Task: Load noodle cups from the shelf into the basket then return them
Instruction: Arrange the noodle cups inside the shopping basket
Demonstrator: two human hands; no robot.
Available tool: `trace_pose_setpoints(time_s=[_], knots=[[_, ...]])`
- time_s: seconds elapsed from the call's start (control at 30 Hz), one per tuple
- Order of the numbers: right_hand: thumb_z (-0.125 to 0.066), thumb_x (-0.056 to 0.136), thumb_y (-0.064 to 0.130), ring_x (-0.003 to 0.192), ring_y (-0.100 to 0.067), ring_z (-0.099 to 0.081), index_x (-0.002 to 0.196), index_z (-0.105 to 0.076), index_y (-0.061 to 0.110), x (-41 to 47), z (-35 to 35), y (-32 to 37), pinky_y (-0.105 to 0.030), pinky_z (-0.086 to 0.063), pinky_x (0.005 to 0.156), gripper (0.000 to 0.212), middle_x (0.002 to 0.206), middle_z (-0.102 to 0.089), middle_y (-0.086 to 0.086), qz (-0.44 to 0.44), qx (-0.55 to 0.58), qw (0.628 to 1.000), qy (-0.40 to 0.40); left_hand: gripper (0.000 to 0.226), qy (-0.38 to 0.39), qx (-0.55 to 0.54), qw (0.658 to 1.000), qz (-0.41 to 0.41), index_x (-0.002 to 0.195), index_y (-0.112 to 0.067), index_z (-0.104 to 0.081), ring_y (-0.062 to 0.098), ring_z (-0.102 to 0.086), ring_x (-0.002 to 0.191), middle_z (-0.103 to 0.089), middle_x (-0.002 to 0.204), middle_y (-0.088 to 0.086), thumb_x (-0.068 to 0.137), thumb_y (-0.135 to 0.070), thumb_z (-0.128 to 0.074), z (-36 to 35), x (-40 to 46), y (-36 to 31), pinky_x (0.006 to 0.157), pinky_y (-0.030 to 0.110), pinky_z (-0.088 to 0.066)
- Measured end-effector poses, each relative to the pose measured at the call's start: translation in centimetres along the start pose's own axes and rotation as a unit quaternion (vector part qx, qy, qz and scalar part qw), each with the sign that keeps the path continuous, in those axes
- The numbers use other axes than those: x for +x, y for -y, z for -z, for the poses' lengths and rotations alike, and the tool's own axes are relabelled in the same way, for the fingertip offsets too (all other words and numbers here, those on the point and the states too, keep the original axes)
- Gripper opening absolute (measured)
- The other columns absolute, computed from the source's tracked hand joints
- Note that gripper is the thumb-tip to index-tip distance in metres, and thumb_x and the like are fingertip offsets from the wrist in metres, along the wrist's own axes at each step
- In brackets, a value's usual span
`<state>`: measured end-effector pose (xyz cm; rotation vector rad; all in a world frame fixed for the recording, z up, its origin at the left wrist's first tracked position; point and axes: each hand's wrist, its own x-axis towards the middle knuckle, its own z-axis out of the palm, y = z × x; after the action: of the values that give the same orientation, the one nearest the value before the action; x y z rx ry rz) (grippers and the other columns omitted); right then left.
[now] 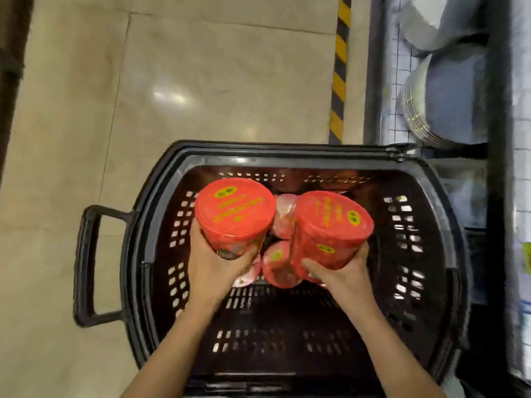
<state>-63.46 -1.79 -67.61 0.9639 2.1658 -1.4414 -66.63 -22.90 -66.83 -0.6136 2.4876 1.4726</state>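
Over the basket point(425, 225), each hand grips a red cup — left hand point(214, 268), right hand point(342, 271). Lower cups point(277, 265) sit half hidden (count unclear); bare mesh lies nearer.

1. Black slotted basket point(425, 254) stands on the floor, its handle at the left.
2. Left red noodle cup point(234, 209) is held above it, lid up.
3. Right red noodle cup point(333, 225) tilts beside it.
4. More red cups point(280, 265) lie inside, beneath them.
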Motion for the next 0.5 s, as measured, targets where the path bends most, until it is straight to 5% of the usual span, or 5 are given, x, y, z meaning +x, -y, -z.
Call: trace_pose_setpoints(time_s=[0.07,0.13,0.27,0.43,0.5], knots=[[-0.091,0.054,0.019,0.127,-0.019,-0.045,0.146,-0.018,0.017,2.1,-1.9,-1.8,-0.031,-0.036,0.105,0.117,0.139,-0.044,-0.004,0.013,-0.005,1.0,-0.005,0.109,-0.013,0.002,1.0,0.006,0.134,-0.038,-0.023,-0.004,-0.039,0.119,-0.04,0.131,-0.013,0.041,-0.064,-0.074,-1.5,1.6,2.7,0.095,0.0,-0.027],[-0.092,0.05,0.021,0.125,-0.018,-0.046,0.143,-0.023,0.017,3.7,-3.7,-3.0,-0.029,-0.037,0.103,0.116,0.137,-0.046,-0.004,0.027,0.0,1.0,-0.013,0.118,-0.018,0.009,1.0,0.011,0.139,-0.022,-0.026,0.004,-0.041,0.124,-0.041,0.138,-0.004,0.041,-0.064,-0.074,-2.8,3.0,5.1,0.101,0.009,-0.029],[-0.094,0.045,0.026,0.122,-0.018,-0.049,0.138,-0.034,0.012,6.0,-7.0,-5.4,-0.033,-0.036,0.108,0.112,0.133,-0.051,-0.006,0.041,0.006,0.998,-0.051,0.12,-0.013,0.012,1.0,0.019,0.14,-0.018,-0.027,0.008,-0.042,0.125,-0.042,0.137,0.0,0.04,-0.059,-0.078,-4.8,4.4,8.7,0.103,0.021,-0.035],[-0.078,0.034,0.073,0.12,-0.022,-0.054,0.13,-0.046,0.004,8.0,-9.5,-7.5,-0.037,-0.039,0.107,0.123,0.127,-0.057,-0.01,0.027,0.013,0.995,-0.091,0.107,-0.02,-0.014,0.998,0.056,0.129,-0.015,-0.039,0.003,-0.05,0.112,-0.051,0.127,-0.001,0.04,-0.055,-0.081,-6.5,5.4,11.2,0.09,0.0,-0.034],[-0.081,0.035,0.07,0.122,-0.022,-0.052,0.131,-0.045,0.004,8.5,-9.5,-8.0,-0.035,-0.037,0.108,0.122,0.129,-0.056,-0.011,0.026,0.004,0.997,-0.077,0.085,-0.007,-0.014,0.997,0.07,0.118,-0.024,-0.049,-0.013,-0.051,0.097,-0.057,0.113,-0.009,0.044,-0.046,-0.086,-6.9,5.6,12.1,0.079,-0.006,-0.031]])
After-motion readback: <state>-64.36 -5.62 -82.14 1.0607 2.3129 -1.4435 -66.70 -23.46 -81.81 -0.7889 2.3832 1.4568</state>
